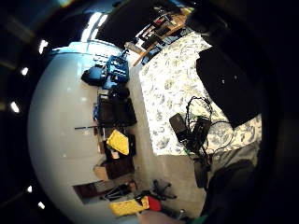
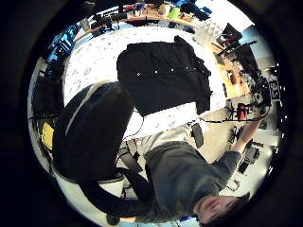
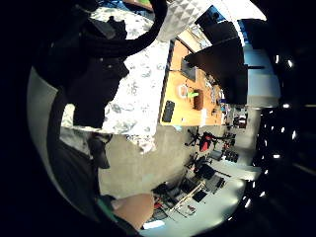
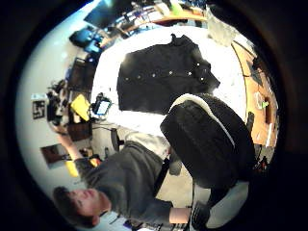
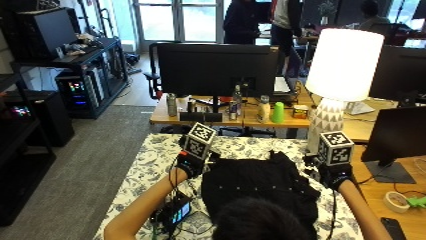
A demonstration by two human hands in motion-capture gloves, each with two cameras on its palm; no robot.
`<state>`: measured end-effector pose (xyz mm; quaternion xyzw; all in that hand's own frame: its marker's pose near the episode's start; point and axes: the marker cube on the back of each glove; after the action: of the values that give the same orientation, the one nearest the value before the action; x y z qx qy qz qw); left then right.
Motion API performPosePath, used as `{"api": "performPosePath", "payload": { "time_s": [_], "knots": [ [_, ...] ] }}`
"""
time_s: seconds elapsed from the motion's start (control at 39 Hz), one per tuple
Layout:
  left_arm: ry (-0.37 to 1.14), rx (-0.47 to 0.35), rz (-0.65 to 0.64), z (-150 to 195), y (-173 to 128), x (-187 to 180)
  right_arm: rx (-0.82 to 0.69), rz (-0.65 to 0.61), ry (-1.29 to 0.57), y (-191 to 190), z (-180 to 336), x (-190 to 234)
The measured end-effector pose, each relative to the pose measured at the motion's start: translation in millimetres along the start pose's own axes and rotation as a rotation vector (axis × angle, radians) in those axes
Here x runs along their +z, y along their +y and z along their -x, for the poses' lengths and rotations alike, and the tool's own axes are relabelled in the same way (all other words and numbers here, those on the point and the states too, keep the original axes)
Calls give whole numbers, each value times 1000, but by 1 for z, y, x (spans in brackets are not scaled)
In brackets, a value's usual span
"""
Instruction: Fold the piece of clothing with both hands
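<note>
A black buttoned garment (image 5: pixel 256 187) lies spread flat on the floral-covered table (image 5: pixel 156 160); the person's head hides its near edge. My left hand (image 5: pixel 192 162) hovers at the garment's left edge, over the cloth-covered table, and holds nothing. My right hand (image 5: pixel 333 172) hovers by the garment's right edge, also holding nothing. Both thumb side palm views look down on the whole garment (image 2: pixel 163 75) (image 4: pixel 159 79) from a distance, with a row of pale buttons across it. It also shows at the table's edge in the left little finger side view as the dark garment (image 1: pixel 229 84).
A small device with a lit screen (image 5: pixel 176 212) and cables lies on the table near my left forearm. A white lamp (image 5: pixel 339 65) stands at the back right. A monitor (image 5: pixel 216 70), bottles and a green cup (image 5: pixel 278 112) are on the desk behind. Tape roll (image 5: pixel 397 200) at right.
</note>
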<state>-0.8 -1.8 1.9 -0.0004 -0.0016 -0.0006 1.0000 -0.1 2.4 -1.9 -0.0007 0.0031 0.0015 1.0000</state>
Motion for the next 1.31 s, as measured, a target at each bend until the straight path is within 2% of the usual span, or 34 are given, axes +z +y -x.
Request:
{"api": "performPosePath", "payload": {
  "time_s": [0.46, 0.64, 0.72, 0.82, 0.92, 1.03, 1.1, 1.31],
  "knots": [
    [33, -15, 27, 1, 3, 17, 24, 21, 49, 18, -5, -12],
    [68, -4, -52, -12, -5, 28, 37, 29, 47, 38, 1, -13],
    [98, 13, -41, -22, -13, 50, 32, 89, 65, 32, -2, 14],
    [121, 68, 68, -47, -15, 89, 21, 190, 101, 22, -5, 63],
    [150, 144, 165, -76, -20, 141, -15, 278, 122, 30, 9, 100],
    [241, 222, 287, -108, -10, 186, -42, 403, 122, 20, 14, 170],
    [248, 258, 352, -123, -11, 216, -71, 482, 106, 15, 17, 210],
    [208, 265, 415, -147, -16, 266, -87, 498, 147, 14, 33, 268]
  ]
}}
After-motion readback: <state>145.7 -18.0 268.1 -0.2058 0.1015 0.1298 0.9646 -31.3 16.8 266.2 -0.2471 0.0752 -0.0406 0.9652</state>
